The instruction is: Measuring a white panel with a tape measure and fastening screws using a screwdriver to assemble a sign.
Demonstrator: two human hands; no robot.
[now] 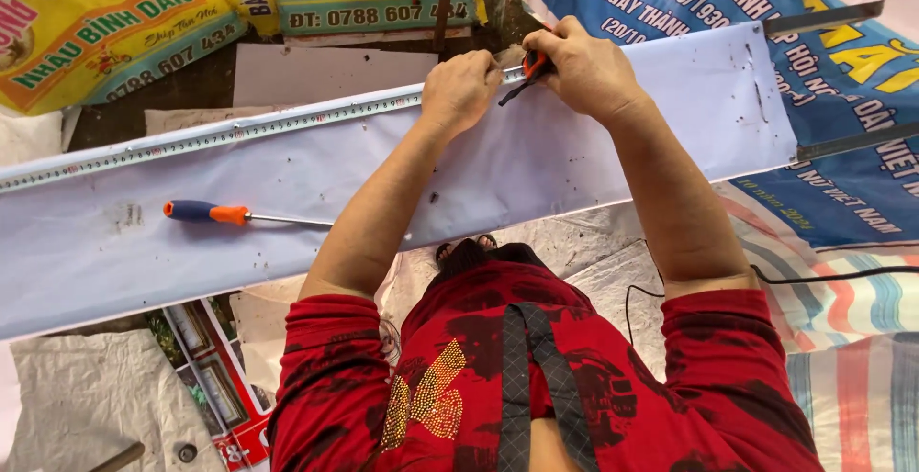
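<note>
A long pale lilac sheet lies across the floor in front of me. A measuring tape runs along its far edge from the left. My left hand presses down on the tape near the sheet's middle. Right beside it, my right hand is closed around the orange and black tape case, its strap hanging below. A screwdriver with a blue and orange handle lies on the sheet, left of my left arm and apart from both hands.
Yellow printed banners lie at the far left, a blue banner at the right. Metal bars stick out past the sheet's right end. A black cable crosses striped cloth at the right. Grey sacking covers the near left.
</note>
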